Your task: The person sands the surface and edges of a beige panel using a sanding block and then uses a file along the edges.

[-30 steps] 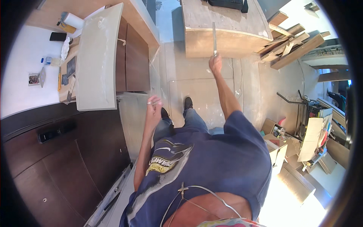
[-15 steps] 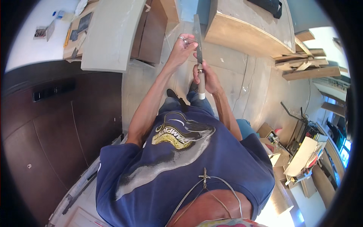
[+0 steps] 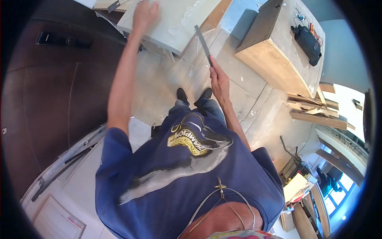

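My right hand is closed round the grip end of a flat file, a long dark-grey metal bar that slants up and left from my fist. Its pale handle, seen half a second ago, is hidden in the hand now. The file's tip stands near the edge of a pale panel with whitish smears on its top. My left hand is stretched forward over the left part of that panel. Motion blur and the upper picture edge obscure its fingers, so I cannot tell whether they touch the panel or hold anything.
A wooden box-like cabinet stands ahead on the right, with a black bag on it. Wooden planks lie stacked farther right. A dark brown panelled surface fills the left side. My shoes stand on the dusty floor.
My left hand has left the file's blade and swung forward and left over the pale panel. My right hand still holds the file, now tilted left. The view has turned, bringing the panel ahead.
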Available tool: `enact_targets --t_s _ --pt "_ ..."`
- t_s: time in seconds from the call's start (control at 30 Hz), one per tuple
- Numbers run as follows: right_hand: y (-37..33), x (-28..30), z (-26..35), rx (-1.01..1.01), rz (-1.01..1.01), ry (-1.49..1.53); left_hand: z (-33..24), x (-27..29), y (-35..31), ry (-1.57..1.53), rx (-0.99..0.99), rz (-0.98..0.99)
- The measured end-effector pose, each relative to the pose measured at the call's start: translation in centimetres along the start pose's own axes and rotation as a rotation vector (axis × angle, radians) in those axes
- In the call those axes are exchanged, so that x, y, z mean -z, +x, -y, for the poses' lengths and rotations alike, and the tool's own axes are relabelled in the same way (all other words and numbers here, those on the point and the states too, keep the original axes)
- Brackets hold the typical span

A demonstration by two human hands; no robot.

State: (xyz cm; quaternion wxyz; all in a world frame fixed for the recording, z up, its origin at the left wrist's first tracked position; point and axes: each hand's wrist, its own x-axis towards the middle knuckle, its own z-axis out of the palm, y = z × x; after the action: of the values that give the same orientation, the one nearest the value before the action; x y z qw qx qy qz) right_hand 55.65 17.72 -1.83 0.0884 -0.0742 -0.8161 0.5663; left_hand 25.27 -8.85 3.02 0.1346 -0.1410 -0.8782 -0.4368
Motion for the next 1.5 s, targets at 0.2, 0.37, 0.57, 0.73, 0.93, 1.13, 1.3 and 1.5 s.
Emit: enact_targets --t_s 0.2,0.37,0.57,0.73,0.93,1.13,1.3,1.5 --pt "-2.6 -1.7 0.6 0.009 0.072 -0.404 7.4 2.6 2.7 0.519 -0.068 0.052" --pt "-1.8 -2.8 0.1 0.067 0.060 -0.600 5.6 2.4 2.8 0.383 0.165 0.054" --pt "7.8 -4.6 2.7 0.160 -0.046 -0.608 8.1 2.1 2.6 0.474 0.065 -0.045" --pt "-1.5 -4.1 2.0 0.097 0.083 -0.683 8.4 1.9 2.5 0.527 0.054 -0.050" --pt "6.3 -5.1 2.8 0.135 0.004 -0.670 8.3 1.5 2.6 0.494 0.036 -0.059" --pt "0.7 -3.9 2.1 0.150 0.055 -0.648 9.2 1.6 2.6 0.510 0.076 -0.034" --pt "3.0 -5.4 1.7 0.121 0.027 -0.636 6.5 2.8 2.9 0.488 0.171 0.081" --pt "7.9 -3.6 2.9 0.190 -0.037 -0.509 8.3 1.4 3.1 0.488 0.063 -0.019"
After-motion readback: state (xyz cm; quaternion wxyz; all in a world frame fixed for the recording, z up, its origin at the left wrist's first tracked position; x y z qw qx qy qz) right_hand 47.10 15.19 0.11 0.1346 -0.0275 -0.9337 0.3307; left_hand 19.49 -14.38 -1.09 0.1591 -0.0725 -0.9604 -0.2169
